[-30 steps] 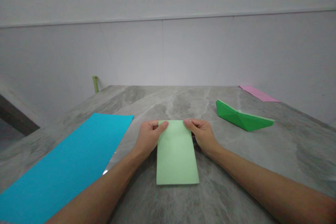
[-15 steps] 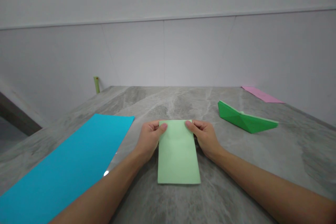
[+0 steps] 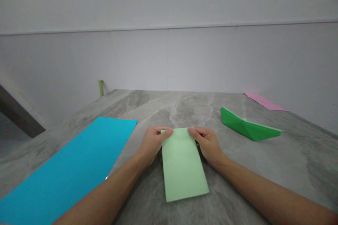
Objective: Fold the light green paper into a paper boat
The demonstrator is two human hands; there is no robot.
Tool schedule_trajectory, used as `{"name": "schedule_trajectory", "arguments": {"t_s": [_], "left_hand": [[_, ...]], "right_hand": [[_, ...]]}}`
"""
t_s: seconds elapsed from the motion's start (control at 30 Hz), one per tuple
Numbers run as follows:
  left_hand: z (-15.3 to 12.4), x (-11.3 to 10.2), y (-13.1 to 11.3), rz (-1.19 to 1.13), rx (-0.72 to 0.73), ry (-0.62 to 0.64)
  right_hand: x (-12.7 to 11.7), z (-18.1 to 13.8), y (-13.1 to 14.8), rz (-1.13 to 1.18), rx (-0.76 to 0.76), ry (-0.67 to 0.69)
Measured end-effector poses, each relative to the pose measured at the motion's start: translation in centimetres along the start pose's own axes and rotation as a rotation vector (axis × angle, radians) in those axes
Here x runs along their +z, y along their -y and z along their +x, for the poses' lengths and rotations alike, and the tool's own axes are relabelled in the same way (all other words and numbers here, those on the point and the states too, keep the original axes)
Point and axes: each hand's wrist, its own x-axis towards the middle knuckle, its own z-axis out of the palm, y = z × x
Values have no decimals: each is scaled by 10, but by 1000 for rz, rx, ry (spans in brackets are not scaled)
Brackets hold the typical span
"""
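Head view. Shows pale green sheet (image 3: 184, 164) lying flat on grey marbled bench (image 3: 185, 107), central and just ahead of the body. Long axis pointing away from the viewer, near end skewed slightly rightward; far short edge set between the two hands, near short edge free and closer to the body than either.

Pinched at far left corner by left hand (image 3: 152, 143): thumb on top, fingers curled in beside the paper edge. Pinched likewise at far right corner by right hand (image 3: 208, 143), closed in mirror pose. Equally near on both sides; forearms converging from the lower frame corners, wrists low to the bench.

Further out:
- large blue sheet (image 3: 71, 165) close beside the left forearm
- dark green folded paper shape (image 3: 249, 126) to the right, well apart
- pink sheet (image 3: 265, 101) at far right
- short green post (image 3: 101, 88) at the far left bench edge
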Motion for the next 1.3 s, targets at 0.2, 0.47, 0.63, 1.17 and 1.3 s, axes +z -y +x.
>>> {"name": "schedule_trajectory", "arguments": {"t_s": [0.2,0.47,0.63,1.17,1.3], "left_hand": [[4,-3,3,110,52,-40],[1,-7,-3,462,219,-23],[-10,-1,-6,998,517,109],[-14,3,-6,1164,638,191],[-14,3,-5,1185,619,239]], "right_hand": [[2,2,0,2,0,31],[2,-1,3,-85,5,175],[9,-6,9,-199,-53,358],[14,-7,10,-309,-154,437],[15,-8,11,-275,-129,421]]}}
